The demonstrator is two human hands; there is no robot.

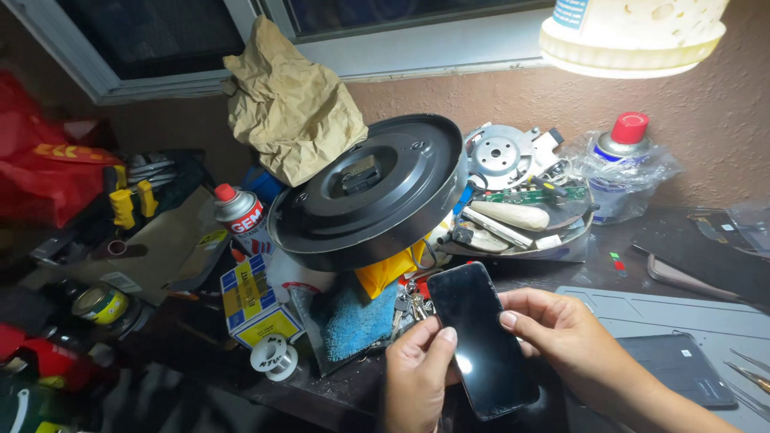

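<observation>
A black smartphone (484, 341) with a dark, glossy screen is held over the workbench at the lower middle of the head view. My left hand (417, 377) grips its lower left edge, thumb pressed on the glass. My right hand (561, 337) holds its right side, with the thumb resting on the screen's edge. Just behind the phone lie a bunch of keys (411, 305) and a blue cloth (357, 321).
A round black clock back (369, 192) leans behind, under a crumpled brown paper bag (293, 100). Spray cans (241, 215) (622, 152), a tray of parts (521, 216), a solder spool (273, 354), a grey mat (682, 313) with a dark device (682, 365) and tweezers (750, 373) surround it.
</observation>
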